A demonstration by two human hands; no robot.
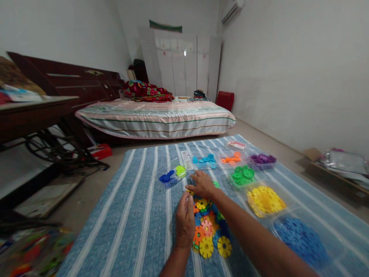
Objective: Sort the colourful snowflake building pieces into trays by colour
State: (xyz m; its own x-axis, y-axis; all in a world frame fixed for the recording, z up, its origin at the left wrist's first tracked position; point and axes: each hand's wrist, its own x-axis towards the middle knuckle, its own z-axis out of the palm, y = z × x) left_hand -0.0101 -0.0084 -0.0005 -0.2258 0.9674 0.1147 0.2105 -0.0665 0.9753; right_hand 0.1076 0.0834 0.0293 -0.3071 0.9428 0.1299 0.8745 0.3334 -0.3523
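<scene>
While the right hand [203,184] reaches forward with its fingers curled over a small yellow piece [190,191] at the far edge of the pile, the left hand [185,219] sits just near of it, fingers bent down onto the same spot — whether either one truly pinches the piece I cannot tell, since the knuckles hide the fingertips. Under and to the near right of both hands lies the mixed heap of snowflake discs [210,229], orange, yellow, blue and pink, spread on the blue striped mat [138,215]. Further out, clear trays hold sorted colours: yellow discs [265,200] and dark blue discs [300,238] to the right, green discs [243,175] beyond them, then light blue [205,161], orange [231,157] and purple [262,158] along the far row. A bag with dark blue and lime pieces [172,175] lies far left of the hands. Judging by this, the work goes best taking one disc at a time from the heap's edge — steadying neighbours with the other hand so the pile stays put.
</scene>
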